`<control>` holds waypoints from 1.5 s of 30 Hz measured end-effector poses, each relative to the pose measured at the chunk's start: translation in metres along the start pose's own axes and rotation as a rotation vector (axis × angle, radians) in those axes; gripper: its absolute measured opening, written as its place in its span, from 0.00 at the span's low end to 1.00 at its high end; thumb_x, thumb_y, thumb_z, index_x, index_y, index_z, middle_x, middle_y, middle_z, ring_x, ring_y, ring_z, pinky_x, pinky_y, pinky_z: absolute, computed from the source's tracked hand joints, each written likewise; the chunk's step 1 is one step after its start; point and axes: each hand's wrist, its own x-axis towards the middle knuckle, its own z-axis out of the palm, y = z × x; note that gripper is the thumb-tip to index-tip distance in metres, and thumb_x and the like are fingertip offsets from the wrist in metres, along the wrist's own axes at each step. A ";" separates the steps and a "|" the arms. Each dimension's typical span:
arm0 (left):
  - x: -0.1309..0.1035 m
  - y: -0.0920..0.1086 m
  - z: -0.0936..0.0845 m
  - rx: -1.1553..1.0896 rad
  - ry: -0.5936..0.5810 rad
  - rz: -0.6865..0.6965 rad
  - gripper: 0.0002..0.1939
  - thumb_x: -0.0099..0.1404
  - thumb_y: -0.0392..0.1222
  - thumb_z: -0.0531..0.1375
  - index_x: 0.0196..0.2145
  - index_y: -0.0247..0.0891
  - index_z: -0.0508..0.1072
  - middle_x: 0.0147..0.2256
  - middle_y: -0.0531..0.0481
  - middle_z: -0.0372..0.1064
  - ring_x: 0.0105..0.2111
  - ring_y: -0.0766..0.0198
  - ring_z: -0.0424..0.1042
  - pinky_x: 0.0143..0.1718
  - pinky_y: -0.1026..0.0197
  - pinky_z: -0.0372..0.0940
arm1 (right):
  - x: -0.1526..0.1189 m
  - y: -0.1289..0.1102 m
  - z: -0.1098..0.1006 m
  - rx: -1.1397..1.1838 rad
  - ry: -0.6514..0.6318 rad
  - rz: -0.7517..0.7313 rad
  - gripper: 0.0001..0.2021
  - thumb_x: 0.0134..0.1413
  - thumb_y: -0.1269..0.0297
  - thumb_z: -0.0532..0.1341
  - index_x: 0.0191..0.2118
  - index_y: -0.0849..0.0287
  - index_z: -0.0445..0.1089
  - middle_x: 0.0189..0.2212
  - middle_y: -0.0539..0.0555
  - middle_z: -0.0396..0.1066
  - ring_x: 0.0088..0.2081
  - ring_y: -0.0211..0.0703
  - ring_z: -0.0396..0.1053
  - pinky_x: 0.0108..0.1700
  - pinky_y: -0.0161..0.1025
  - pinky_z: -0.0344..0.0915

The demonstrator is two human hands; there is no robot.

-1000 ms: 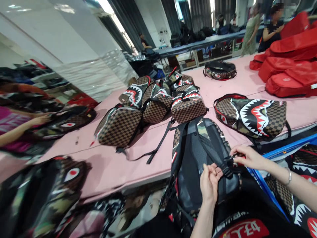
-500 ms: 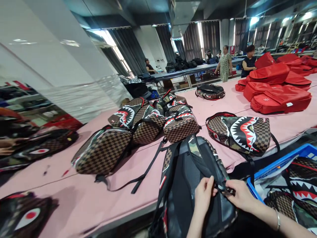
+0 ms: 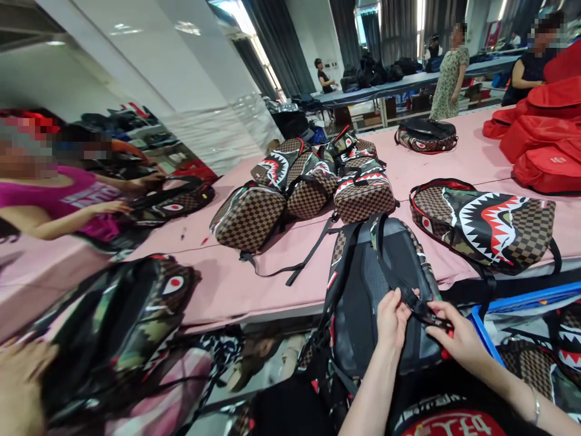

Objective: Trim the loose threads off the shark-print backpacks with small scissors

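A backpack (image 3: 363,284) with a black padded back panel and camouflage trim lies back-up over the near edge of the pink table (image 3: 254,284), in front of me. My left hand (image 3: 393,318) pinches its black shoulder strap (image 3: 420,307) from the left. My right hand (image 3: 458,339) grips the same strap at its lower end, by the buckle. The two hands are a few centimetres apart on the strap.
Several checkered shark-mouth backpacks (image 3: 313,188) cluster mid-table; another (image 3: 485,221) lies to the right. Red bags (image 3: 540,139) pile far right. A blue crate (image 3: 521,315) with more bags stands at my right. A person in pink (image 3: 68,203) handles a bag at left. People stand at the back.
The view has swung left and down, bringing the person in pink and a near-left backpack into sight. My hands stay on the strap, the right one slightly lower.
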 end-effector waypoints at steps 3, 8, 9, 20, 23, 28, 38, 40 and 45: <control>0.000 0.001 -0.003 -0.109 0.026 -0.082 0.10 0.50 0.37 0.64 0.28 0.29 0.67 0.30 0.39 0.73 0.33 0.55 0.73 0.38 0.55 0.67 | 0.012 0.002 -0.021 -0.004 0.083 -0.043 0.15 0.57 0.61 0.53 0.50 0.57 0.57 0.43 0.56 0.66 0.45 0.43 0.65 0.46 0.41 0.64; 0.001 -0.002 -0.007 -0.170 0.019 -0.147 0.07 0.53 0.35 0.62 0.28 0.29 0.68 0.29 0.39 0.73 0.30 0.58 0.73 0.36 0.57 0.67 | 0.035 0.003 -0.041 -0.187 0.076 -0.260 0.09 0.58 0.63 0.52 0.43 0.59 0.63 0.36 0.56 0.67 0.39 0.44 0.66 0.41 0.43 0.63; 0.001 -0.002 -0.007 -0.178 0.024 -0.153 0.07 0.53 0.35 0.62 0.28 0.29 0.68 0.29 0.40 0.72 0.29 0.60 0.73 0.34 0.59 0.67 | 0.039 0.003 -0.042 -0.205 0.060 -0.303 0.09 0.58 0.64 0.53 0.42 0.59 0.63 0.35 0.56 0.67 0.38 0.44 0.66 0.40 0.43 0.63; -0.001 -0.002 -0.008 -0.166 0.077 -0.168 0.09 0.50 0.34 0.63 0.26 0.31 0.65 0.24 0.47 0.70 0.23 0.64 0.70 0.27 0.62 0.65 | 0.056 -0.004 -0.045 -0.296 0.026 -0.509 0.06 0.58 0.67 0.54 0.36 0.62 0.67 0.31 0.56 0.69 0.34 0.42 0.66 0.36 0.40 0.61; 0.000 -0.002 -0.007 -0.160 0.080 -0.175 0.08 0.51 0.34 0.63 0.26 0.31 0.65 0.25 0.45 0.71 0.24 0.63 0.71 0.27 0.62 0.65 | 0.055 -0.004 -0.049 -0.274 0.021 -0.512 0.05 0.58 0.68 0.55 0.37 0.62 0.66 0.32 0.56 0.69 0.35 0.42 0.66 0.37 0.40 0.61; 0.000 -0.004 -0.006 -0.151 0.070 -0.176 0.08 0.52 0.34 0.62 0.27 0.30 0.65 0.27 0.42 0.71 0.27 0.61 0.72 0.29 0.61 0.66 | 0.055 -0.003 -0.047 -0.298 -0.042 -0.557 0.07 0.58 0.67 0.54 0.40 0.61 0.65 0.35 0.57 0.68 0.38 0.43 0.65 0.39 0.41 0.60; -0.004 -0.003 -0.003 -0.129 0.070 -0.161 0.07 0.54 0.33 0.61 0.26 0.30 0.65 0.26 0.43 0.71 0.25 0.63 0.72 0.30 0.61 0.67 | 0.057 -0.010 -0.042 -0.411 -0.028 -0.596 0.07 0.59 0.68 0.53 0.36 0.61 0.67 0.31 0.55 0.68 0.33 0.41 0.62 0.35 0.38 0.55; -0.005 -0.003 -0.001 -0.127 0.077 -0.166 0.06 0.54 0.33 0.61 0.26 0.30 0.65 0.25 0.44 0.71 0.24 0.63 0.72 0.29 0.62 0.67 | 0.056 -0.009 -0.041 -0.411 -0.011 -0.592 0.07 0.59 0.68 0.53 0.34 0.61 0.67 0.30 0.54 0.68 0.32 0.40 0.61 0.34 0.38 0.54; -0.007 -0.003 0.000 -0.100 0.025 -0.105 0.09 0.54 0.37 0.63 0.28 0.28 0.66 0.28 0.42 0.72 0.27 0.62 0.72 0.30 0.63 0.67 | 0.050 -0.004 -0.039 -0.231 0.003 -0.436 0.06 0.58 0.66 0.54 0.36 0.60 0.66 0.30 0.54 0.67 0.34 0.41 0.64 0.37 0.39 0.58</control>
